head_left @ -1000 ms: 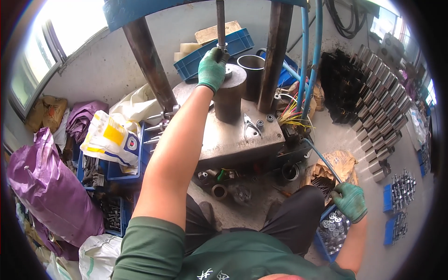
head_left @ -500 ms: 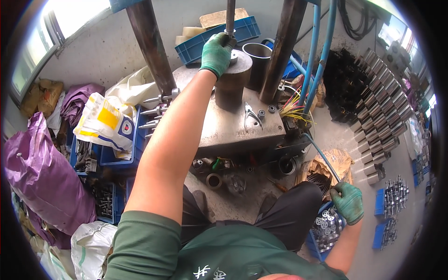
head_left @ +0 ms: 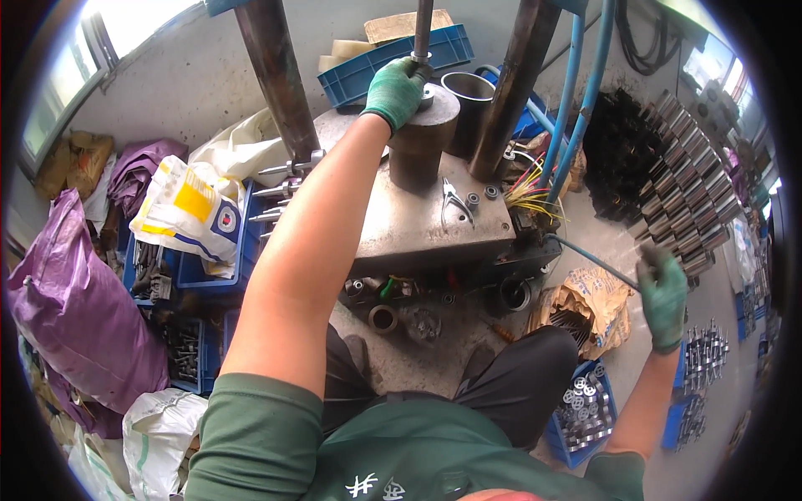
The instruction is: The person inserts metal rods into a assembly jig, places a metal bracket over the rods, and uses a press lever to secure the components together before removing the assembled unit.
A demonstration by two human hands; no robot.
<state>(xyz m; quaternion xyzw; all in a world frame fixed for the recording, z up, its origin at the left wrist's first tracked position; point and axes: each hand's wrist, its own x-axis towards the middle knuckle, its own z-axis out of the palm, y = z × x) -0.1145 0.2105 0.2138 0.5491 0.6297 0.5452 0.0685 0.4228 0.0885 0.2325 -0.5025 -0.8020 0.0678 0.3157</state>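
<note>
My left hand (head_left: pixel 396 93), in a green glove, reaches up to the metal press. Its fingers close around a dark metal part at the foot of the upright rod (head_left: pixel 423 32), mostly hidden by the glove. Just below stands a thick steel cylinder (head_left: pixel 418 159) on the press bed (head_left: pixel 401 225). Out to the right, my gloved right hand (head_left: pixel 664 305) is closed at the end of a thin bar lever (head_left: pixel 595 262); its fingertips are slightly smeared by motion. Pliers (head_left: pixel 455 204) and small round metal rings (head_left: pixel 473 200) lie on the bed.
Dark pillars (head_left: pixel 280 83) flank the press. On the right floor are stacked metal cylinders (head_left: pixel 681 192) and a torn paper sack (head_left: pixel 597 305). A blue bin of metal parts (head_left: pixel 582 413) sits by my right knee. Purple sacks (head_left: pixel 79 309) and blue crates (head_left: pixel 209 275) crowd the left.
My right hand has swung up and outward to the right, and the lever's end has risen with it. The left hand stays at the rod; the view has shifted slightly.
</note>
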